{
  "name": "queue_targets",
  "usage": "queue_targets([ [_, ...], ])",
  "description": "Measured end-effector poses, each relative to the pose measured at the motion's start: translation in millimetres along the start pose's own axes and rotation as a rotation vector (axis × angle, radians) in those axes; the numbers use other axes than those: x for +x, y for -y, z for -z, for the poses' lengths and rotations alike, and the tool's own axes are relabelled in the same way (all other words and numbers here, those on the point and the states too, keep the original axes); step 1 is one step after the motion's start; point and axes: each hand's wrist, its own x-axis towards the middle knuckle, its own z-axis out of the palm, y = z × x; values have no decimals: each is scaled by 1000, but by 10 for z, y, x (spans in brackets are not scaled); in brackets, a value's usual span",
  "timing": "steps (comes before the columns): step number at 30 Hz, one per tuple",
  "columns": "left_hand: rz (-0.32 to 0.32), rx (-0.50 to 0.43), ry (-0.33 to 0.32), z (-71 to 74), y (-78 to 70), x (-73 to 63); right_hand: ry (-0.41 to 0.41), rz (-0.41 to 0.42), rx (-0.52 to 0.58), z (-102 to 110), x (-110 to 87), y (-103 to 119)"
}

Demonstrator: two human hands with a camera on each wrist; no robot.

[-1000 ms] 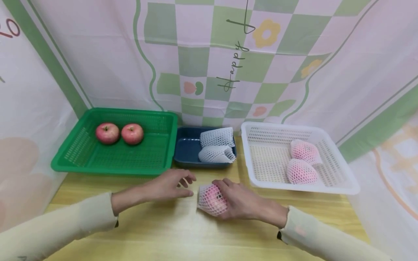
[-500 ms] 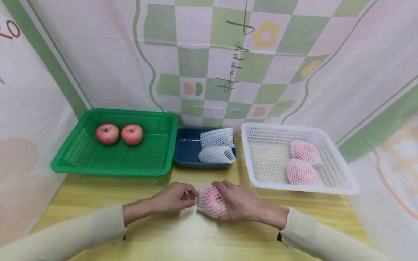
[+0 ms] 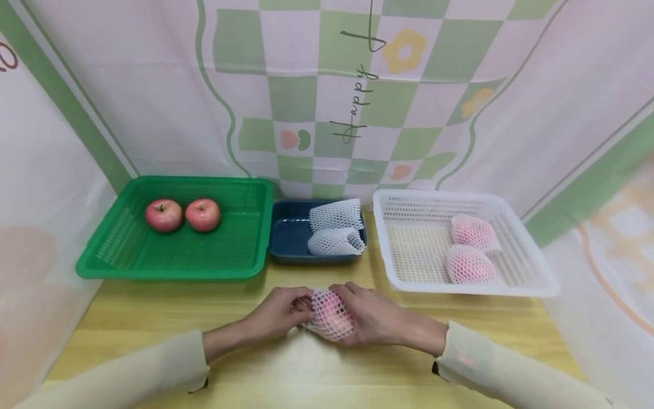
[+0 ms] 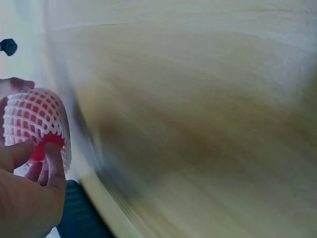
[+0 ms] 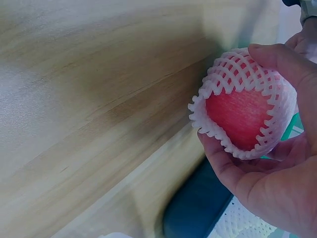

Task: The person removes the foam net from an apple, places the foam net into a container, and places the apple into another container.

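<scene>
In the head view an apple [image 3: 339,309] wrapped in a white foam net [image 3: 319,325] is held low over the front of the table, between the two hands. My right hand [image 3: 380,318] grips it from the right, thumb on top and fingers beneath. From the left, my left hand [image 3: 278,315] pinches the net's open edge between thumb and fingers. The right wrist view shows bare red apple skin [image 5: 240,116] inside the net's opening. In the left wrist view, the left thumb and fingers [image 4: 55,166] are right at that opening.
A green basket [image 3: 168,274] at the left holds two bare apples [image 3: 202,215]. Behind the hands stands a dark blue tray [image 3: 290,227] with two foam nets [image 3: 332,242]. At the right, a white basket [image 3: 475,288] contains two net-wrapped apples [image 3: 470,264]. A printed curtain [image 3: 291,96] hangs behind.
My left hand has moved right from beside the apple, its fingers closing onto the net's edge. The right hand keeps its grip in nearly the same place. The head view has shifted slightly.
</scene>
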Motion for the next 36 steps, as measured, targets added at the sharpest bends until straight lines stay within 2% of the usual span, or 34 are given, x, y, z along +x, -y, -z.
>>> queue_targets([
  [10,-11,-38,-27,-23,27,0,1,-9,22,-3,-8,8],
  [20,60,-70,-18,-23,15,-15,-9,-4,48,-7,10,20],
  [28,105,-203,15,-94,-10,2,-18,-6,63,-3,30,36],
  [36,79,-95,8,-140,-11,15,-7,-18,103,9,40,45],
])
